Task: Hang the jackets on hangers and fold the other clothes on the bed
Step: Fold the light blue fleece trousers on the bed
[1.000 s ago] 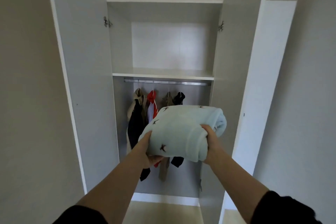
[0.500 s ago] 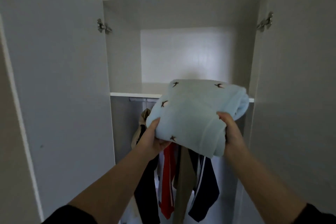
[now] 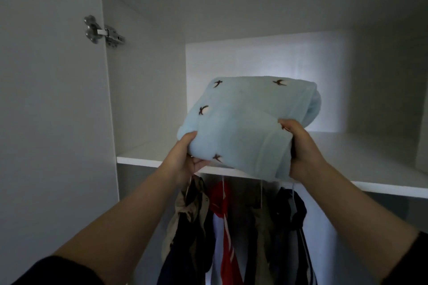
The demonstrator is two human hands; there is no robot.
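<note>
Both hands grip folded sweater (image 3: 245, 122) mid-frame: left hand (image 3: 185, 157), right hand (image 3: 301, 152). Keep it level, slide onto shelf (image 3: 143, 157), release together, clear of jackets (image 3: 231, 227).

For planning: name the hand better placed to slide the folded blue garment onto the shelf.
Probably right: the right hand grips the garment at its near edge, behind its bulk; the left hand holds a corner.
</note>
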